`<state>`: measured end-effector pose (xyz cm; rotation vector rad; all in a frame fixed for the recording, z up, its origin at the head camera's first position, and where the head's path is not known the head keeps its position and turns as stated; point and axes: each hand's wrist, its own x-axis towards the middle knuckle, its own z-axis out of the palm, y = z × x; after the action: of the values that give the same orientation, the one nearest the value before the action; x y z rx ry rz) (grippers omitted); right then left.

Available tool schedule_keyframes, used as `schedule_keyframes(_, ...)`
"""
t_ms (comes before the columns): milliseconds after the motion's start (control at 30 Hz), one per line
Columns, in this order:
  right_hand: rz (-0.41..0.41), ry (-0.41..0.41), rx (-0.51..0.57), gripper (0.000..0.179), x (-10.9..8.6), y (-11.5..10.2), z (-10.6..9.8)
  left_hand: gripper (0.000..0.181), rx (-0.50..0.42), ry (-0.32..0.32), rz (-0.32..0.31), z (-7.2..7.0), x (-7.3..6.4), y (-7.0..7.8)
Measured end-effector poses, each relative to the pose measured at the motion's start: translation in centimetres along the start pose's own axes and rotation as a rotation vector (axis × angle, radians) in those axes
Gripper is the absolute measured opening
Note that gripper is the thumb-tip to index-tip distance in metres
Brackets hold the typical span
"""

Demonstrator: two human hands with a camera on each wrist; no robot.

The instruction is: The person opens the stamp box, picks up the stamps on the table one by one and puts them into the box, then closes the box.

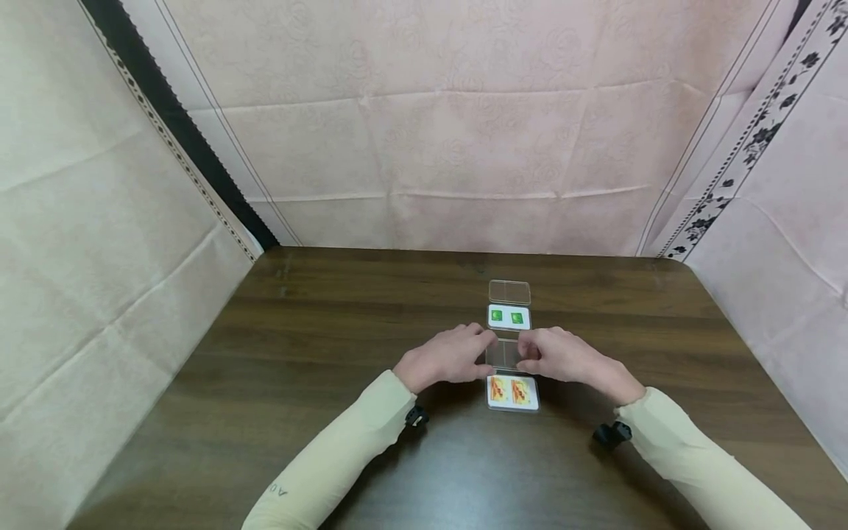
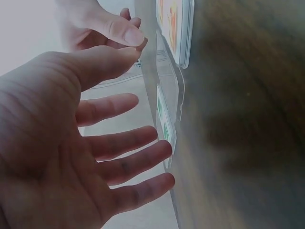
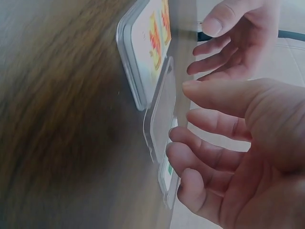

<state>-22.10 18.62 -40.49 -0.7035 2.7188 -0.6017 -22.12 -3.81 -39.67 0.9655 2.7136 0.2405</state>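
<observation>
Two clear plastic cases lie open on the table, one behind the other. The nearer case holds white cards with orange-yellow pictures (image 1: 514, 392), and its clear lid (image 1: 505, 355) is folded back, away from me. Green pictures show on the cards (image 1: 509, 317) in the farther case, whose lid (image 1: 509, 291) lies behind it. My left hand (image 1: 452, 355) hovers at the left of the nearer lid, fingers spread and holding nothing. Opposite it, my right hand (image 1: 563, 355) is over the lid's right side, its fingers (image 3: 205, 152) loosely bent around nothing. Both thumbs are close above the nearer case.
The brown wooden table (image 1: 318, 324) extends to both sides of the cases. Pale patterned cloth (image 1: 450, 147) hangs behind the table and along its left and right sides. A black device (image 1: 416, 417) sits at the left wrist, another (image 1: 611, 434) at the right.
</observation>
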Motion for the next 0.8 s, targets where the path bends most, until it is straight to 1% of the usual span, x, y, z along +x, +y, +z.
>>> schedule_keyframes(100,0.003,-0.005,-0.014,0.017,0.0,0.3,-0.2,0.053,-0.001,0.014,0.0,-0.1,0.4,0.0)
schedule_keyframes(233,-0.002,-0.001,-0.04,0.023,0.0,0.7,-0.5,0.054,0.014,0.02,-0.005,-0.1,1.0,-0.1)
schedule_keyframes(333,-0.006,-0.002,-0.063,0.028,0.0,1.0,-0.7,0.057,0.029,0.007,-0.021,-0.1,1.4,-0.1)
schedule_keyframes(567,0.023,-0.014,-0.104,0.035,0.3,1.5,-1.0,0.06,0.035,-0.044,-0.072,0.0,2.2,-0.5)
schedule_keyframes(800,0.053,-0.03,-0.108,0.045,0.5,1.6,-1.1,0.06,0.055,-0.074,-0.085,-0.1,3.1,-0.5)
